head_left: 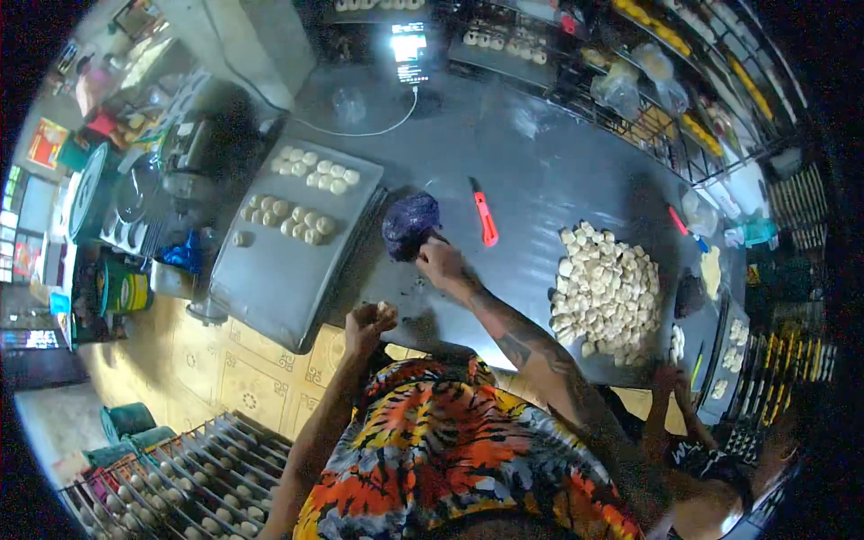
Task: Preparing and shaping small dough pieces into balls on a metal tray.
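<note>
A dark purple lump of paste (410, 223) sits on the grey tabletop. My right hand (441, 267) reaches its near right side, fingers pinched against it. Closer to my body, my left hand (364, 326) is curled round a small pale piece of dough (386, 315). A red box cutter (485, 223) lies to the right of the purple lump. To the left, a metal tray (270, 297) carries rows of small round dough balls (310, 168). Purple crumbs are scattered on the table near my right hand.
A large heap of pale dough pieces (605, 292) covers the table's right part. Beyond it, another person's hands (668, 382) are at the near right edge. A lit phone (409, 58) with a white cable stands at the back. Racks of trays (193, 477) flank me.
</note>
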A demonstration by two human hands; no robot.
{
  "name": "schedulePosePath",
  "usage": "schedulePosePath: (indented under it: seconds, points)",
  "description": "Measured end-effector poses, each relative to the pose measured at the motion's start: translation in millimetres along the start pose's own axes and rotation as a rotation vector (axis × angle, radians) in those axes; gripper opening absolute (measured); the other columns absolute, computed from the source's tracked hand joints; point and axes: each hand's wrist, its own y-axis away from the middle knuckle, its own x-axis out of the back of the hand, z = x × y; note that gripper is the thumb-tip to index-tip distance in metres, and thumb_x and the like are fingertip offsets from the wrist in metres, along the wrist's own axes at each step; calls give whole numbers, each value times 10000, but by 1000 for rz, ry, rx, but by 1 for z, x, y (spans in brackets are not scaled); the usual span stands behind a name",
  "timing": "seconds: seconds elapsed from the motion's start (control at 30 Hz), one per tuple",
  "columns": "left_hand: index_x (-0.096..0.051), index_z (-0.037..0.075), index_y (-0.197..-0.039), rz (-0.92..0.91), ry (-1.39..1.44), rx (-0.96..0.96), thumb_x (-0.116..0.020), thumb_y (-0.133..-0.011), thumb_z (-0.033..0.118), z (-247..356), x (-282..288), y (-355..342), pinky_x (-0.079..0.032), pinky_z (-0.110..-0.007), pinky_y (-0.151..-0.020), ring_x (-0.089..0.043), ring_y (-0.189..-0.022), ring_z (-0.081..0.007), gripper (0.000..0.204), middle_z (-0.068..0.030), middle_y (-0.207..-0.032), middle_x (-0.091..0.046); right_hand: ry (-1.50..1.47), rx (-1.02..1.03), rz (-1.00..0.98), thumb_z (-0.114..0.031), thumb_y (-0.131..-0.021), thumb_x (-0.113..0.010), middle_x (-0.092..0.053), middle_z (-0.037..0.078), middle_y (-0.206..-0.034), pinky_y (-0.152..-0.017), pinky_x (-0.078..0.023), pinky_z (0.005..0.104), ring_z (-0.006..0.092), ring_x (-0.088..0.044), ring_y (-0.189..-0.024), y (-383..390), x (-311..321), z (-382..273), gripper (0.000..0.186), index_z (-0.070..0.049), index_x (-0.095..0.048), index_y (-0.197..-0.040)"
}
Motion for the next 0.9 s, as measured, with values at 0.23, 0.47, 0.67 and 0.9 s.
schedulePosePath:
  seconds: [0.23,0.47,0.67,0.9]
  points:
    - [-695,-45,-950,-43,134,30,-733,-887,145,3,-4,-37,-479,-251,-661,-583,-730,-116,204,-71,-865,-694,-58,-6,74,-152,-874,-624,-536,97,-836,-746,-445,403,308,-551,-827,24,-2,-53,159,-16,-686,-928]
    - [-698,-59,-939,-151,237,89,-750,-874,144,13,27,-65,-488,-257,-663,-593,-739,-122,219,-83,-887,-708,-237,-306,-217,-108,-883,-645,-684,66,-956,-693,-470,336,231,-594,-764,46,-18,-92,239,-37,-689,-1107]
    - [-710,-36,-956,-609,-176,-235,-773,-814,72,-9,59,-113,-484,-247,-656,-606,-717,-134,189,-66,-879,-721,-835,-590,-72,-123,-851,-719,-697,65,-956,-657,-473,272,131,-596,-736,47,-16,-93,310,-25,-700,-1145]
    - [-716,-31,-975,-444,-539,-542,-748,-814,41,12,-6,-70,-494,-238,-659,-615,-699,-138,179,-61,-821,-721,-434,-515,-89,-132,-850,-740,-690,80,-939,-704,-491,282,178,-606,-746,57,3,-69,282,-4,-708,-1099]
